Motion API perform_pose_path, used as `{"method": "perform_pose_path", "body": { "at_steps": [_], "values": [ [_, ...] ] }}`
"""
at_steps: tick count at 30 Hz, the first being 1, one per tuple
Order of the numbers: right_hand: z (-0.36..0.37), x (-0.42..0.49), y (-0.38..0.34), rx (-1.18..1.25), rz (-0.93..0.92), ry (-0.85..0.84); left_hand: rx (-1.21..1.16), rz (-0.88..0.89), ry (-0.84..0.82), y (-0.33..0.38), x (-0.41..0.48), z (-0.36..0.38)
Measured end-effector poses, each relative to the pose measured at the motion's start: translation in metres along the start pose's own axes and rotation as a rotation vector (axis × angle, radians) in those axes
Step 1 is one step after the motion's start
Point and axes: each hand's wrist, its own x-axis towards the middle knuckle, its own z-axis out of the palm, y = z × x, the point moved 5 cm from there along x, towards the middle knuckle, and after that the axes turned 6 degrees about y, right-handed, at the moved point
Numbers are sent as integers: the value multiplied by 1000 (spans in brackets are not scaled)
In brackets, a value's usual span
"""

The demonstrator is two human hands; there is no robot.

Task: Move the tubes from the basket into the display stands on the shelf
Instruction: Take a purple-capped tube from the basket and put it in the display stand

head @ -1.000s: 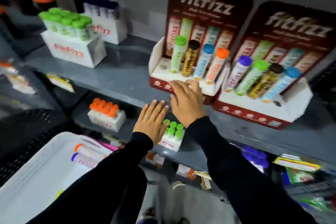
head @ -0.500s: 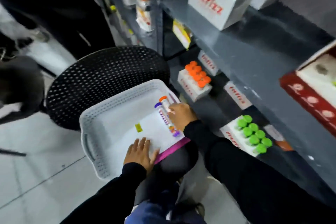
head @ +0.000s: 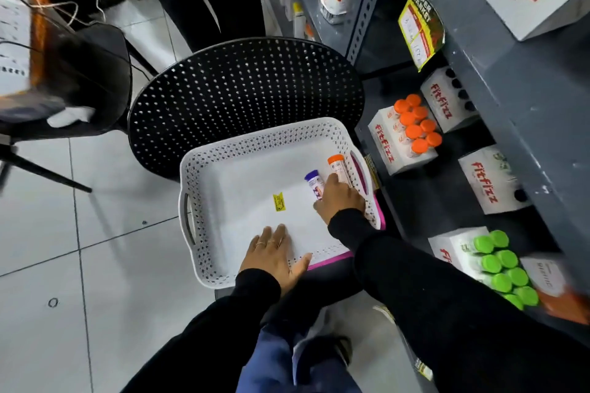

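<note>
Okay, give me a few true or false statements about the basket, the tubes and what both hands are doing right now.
1. Two tubes lie in the white basket. True: an orange-capped tube and a purple-capped tube.
2. The right hand is up at the shelf. False: it is inside the basket, on the tubes.
3. The left hand rests flat on the basket's near edge. True.
4. The basket sits on the floor. False: it rests on a black perforated chair.
5. The left hand holds a tube. False: it holds nothing.
</note>
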Motion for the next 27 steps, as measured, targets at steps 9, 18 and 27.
{"method": "perform_pose_path", "body": {
  "at_steps": [9, 18, 27],
  "values": [
    [-70, -33, 34, 477, 121, -240, 40, 67, 71, 9, -6, -11],
    [-196, -125, 105, 446, 192, 239, -13, 306, 378, 103, 9, -57],
    [-285, -248, 173, 329, 302, 461, -59, 921, 664, 277, -31, -135]
  ]
}}
